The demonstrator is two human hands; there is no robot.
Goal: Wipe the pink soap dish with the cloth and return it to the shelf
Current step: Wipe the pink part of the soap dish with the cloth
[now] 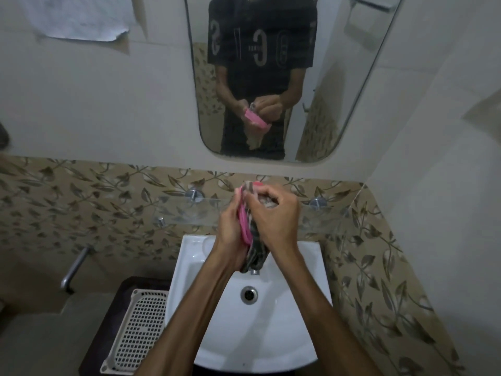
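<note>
My left hand [230, 229] grips the pink soap dish [243, 223], held on edge above the back of the sink. My right hand [273, 213] presses a dark patterned cloth [254, 256] against the dish's inner side; the cloth's loose end hangs down toward the tap. Most of the dish is hidden between my hands and the cloth. Behind my hands, a glass shelf [189, 210] runs along the leaf-patterned tile wall. The mirror [339, 85] reflects the pink dish and both hands.
A white sink [298, 321] with a drain [249, 294] lies below my hands. A white perforated basket [141, 327] sits to the sink's left on a dark surface. A metal tap [74, 267] juts from the left wall. Paper [81, 20] hangs upper left.
</note>
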